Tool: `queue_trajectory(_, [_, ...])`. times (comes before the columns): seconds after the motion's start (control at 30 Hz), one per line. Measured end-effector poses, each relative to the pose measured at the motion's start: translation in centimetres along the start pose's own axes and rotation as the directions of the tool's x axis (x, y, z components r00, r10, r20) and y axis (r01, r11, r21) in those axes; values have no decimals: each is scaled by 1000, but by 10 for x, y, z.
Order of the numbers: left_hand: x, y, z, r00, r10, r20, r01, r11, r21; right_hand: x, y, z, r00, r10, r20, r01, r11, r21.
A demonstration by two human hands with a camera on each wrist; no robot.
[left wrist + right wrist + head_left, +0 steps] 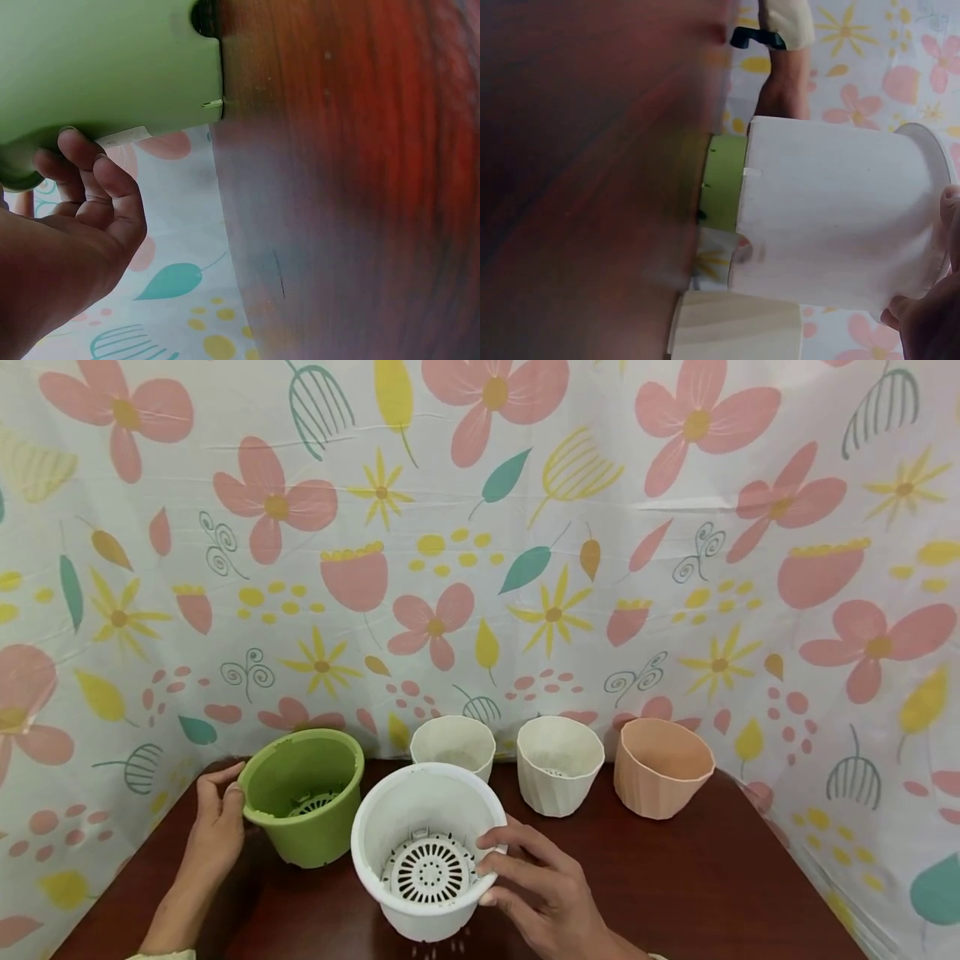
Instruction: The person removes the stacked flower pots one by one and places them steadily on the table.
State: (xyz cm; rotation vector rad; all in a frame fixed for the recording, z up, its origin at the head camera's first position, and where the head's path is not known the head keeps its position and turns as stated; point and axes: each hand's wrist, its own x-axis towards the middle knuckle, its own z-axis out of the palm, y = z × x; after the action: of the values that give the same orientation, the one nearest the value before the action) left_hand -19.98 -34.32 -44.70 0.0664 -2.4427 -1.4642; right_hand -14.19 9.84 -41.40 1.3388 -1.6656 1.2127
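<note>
At the left of the table, my left hand grips the rim of a green plastic flowerpot from its outer side, thumb at the edge. Slotted openings show in that pot's floor. In the left wrist view, curled fingers lie against the green wall. My right hand pinches the right rim of a round white flowerpot, with fingertips inside the edge. This pot is tipped toward me, showing a round slotted grate inside. The right wrist view shows its base raised off the tabletop.
Behind, a cream faceted pot is partly hidden by the white flowerpot. To its right stand another cream pot and a peach pot. The dark red-brown table ends at a flower-patterned curtain.
</note>
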Motion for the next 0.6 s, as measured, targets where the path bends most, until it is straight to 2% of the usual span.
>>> queue_trajectory(0.2, [-2, 1, -3, 1000, -7, 13, 7, 1000, -17, -10, 1, 6, 999, 29, 19, -30, 999, 30])
queue_trajectory(0.3, [2, 2, 3, 1000, 0, 4, 0, 1000, -31, -13, 3, 5, 998, 38, 40, -40, 998, 38])
queue_trajectory(0.43, [-1, -1, 1, 1000, 3, 3, -3, 1000, -25, -24, 6, 10, 996, 58, 67, -62, 997, 49])
queue_trajectory(0.6, [-1, 0, -1, 1000, 5, -10, -5, 1000, -17, -28, 8, 12, 995, 63, 79, -67, 997, 48])
